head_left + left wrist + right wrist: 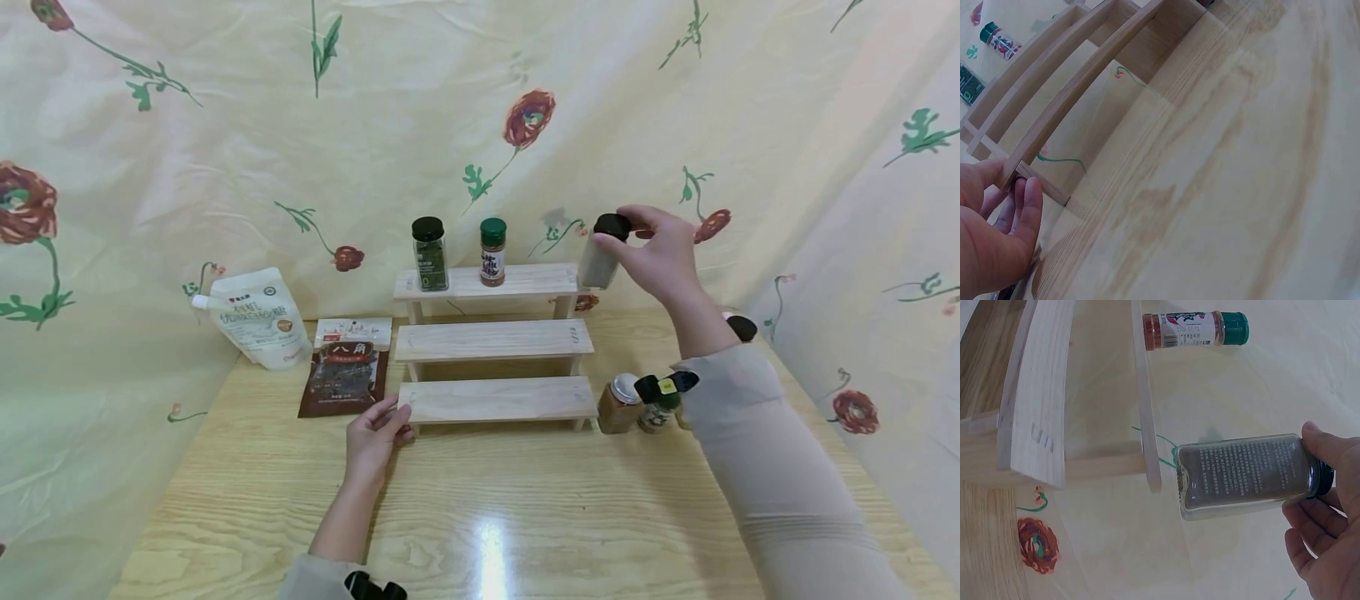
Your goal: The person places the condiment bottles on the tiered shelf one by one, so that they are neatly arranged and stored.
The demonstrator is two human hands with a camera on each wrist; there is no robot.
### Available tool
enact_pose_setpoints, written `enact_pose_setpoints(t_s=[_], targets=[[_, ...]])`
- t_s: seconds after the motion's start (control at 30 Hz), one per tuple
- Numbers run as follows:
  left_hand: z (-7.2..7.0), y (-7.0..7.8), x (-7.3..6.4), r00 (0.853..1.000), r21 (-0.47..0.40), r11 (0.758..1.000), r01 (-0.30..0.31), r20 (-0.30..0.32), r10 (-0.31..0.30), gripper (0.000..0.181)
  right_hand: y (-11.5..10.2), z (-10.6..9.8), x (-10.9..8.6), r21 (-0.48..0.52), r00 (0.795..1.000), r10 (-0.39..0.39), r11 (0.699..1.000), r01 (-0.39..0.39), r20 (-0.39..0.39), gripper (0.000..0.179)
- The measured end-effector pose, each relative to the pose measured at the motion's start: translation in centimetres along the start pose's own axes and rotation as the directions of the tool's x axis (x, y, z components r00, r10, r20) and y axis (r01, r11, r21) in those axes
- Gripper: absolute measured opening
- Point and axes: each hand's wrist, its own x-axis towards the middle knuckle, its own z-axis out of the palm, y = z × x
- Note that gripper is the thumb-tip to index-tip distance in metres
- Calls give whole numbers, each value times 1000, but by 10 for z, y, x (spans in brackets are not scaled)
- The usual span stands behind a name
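My right hand [663, 254] pinches a glass spice jar [597, 268] by its black lid, in the air at the right end of the top step of a three-step wooden rack [495, 340]. In the right wrist view the jar [1241, 472] shows greyish contents and fine print, and its base is apart from the step. With thumb and fingers, my left hand [375, 442] grips the left end of the lowest step; the left wrist view shows the fingers [1030, 209] under the board. On the top step stand a black-lidded jar of green flakes [431, 257] and a small green-capped spice bottle [492, 252].
Left of the rack are a white spouted pouch [258, 321] and a brown packet [347, 368]. A silver-lidded jar [620, 404] and a green-labelled bottle [658, 412] stand to its right. Another black lid [742, 327] shows behind my right forearm. A flowered cloth [420, 125] hangs behind.
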Motion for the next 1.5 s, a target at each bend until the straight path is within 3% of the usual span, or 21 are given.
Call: enact_pose_setpoints(t_s=[0.83, 1.27, 1.5], targets=[[0, -5, -1, 1000, 5, 1000, 9, -3, -9, 43, -17, 48, 22, 26, 991, 2, 1000, -5, 134, 48], [0, -3, 0, 1000, 3, 1000, 8, -5, -8, 42, -20, 50, 23, 24, 983, 22, 999, -27, 182, 51], [-1, -1, 1, 1000, 6, 1000, -3, -1, 3, 42, -14, 43, 14, 31, 984, 33, 999, -39, 174, 67]])
